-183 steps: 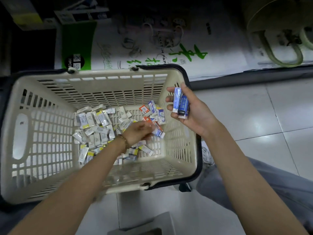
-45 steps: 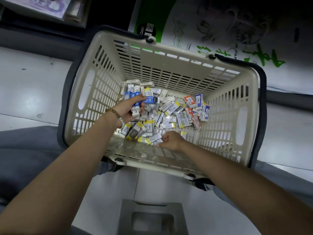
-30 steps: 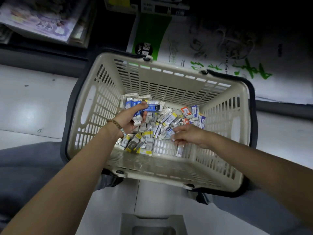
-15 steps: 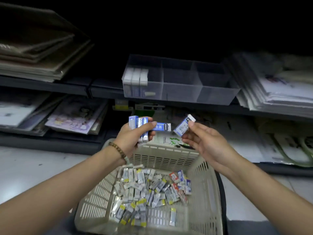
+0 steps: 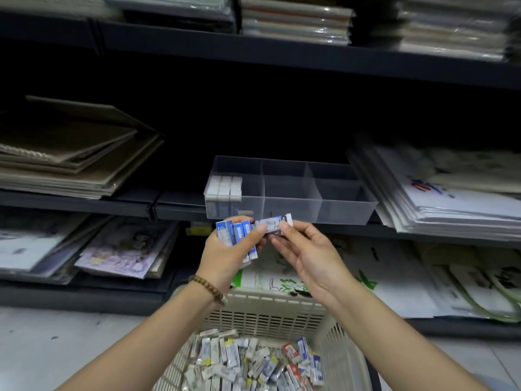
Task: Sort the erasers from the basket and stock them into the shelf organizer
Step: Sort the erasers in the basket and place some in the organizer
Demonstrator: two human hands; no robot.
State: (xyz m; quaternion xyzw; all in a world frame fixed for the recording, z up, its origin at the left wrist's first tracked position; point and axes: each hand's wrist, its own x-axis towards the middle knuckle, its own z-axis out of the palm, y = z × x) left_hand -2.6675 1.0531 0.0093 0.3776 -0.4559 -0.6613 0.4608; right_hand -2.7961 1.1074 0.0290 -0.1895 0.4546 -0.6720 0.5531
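My left hand (image 5: 228, 252) grips a bundle of several blue-sleeved erasers (image 5: 235, 234), held upright just below the organizer. My right hand (image 5: 303, 249) pinches one more blue eraser (image 5: 272, 223) lying sideways, its left end against my left thumb. The clear shelf organizer (image 5: 290, 206) sits on the middle shelf right above both hands; its left compartment holds a row of white-ended erasers (image 5: 225, 184), the other compartments look bare. The beige basket (image 5: 262, 311) stands below my arms with several loose erasers (image 5: 253, 362) in mixed blue, yellow and red sleeves.
Stacks of brown paper pads (image 5: 70, 153) lie left of the organizer and packs of white paper (image 5: 451, 198) lie right of it. More paper packs (image 5: 121, 246) fill the lower shelf. A dark upper shelf edge (image 5: 282, 55) runs overhead. Grey floor tiles (image 5: 56, 342) lie left of the basket.
Both hands rose from the basket toward the organizer. The right hand brought its single eraser over to the left hand's bundle. The view tilted up to the shelves.
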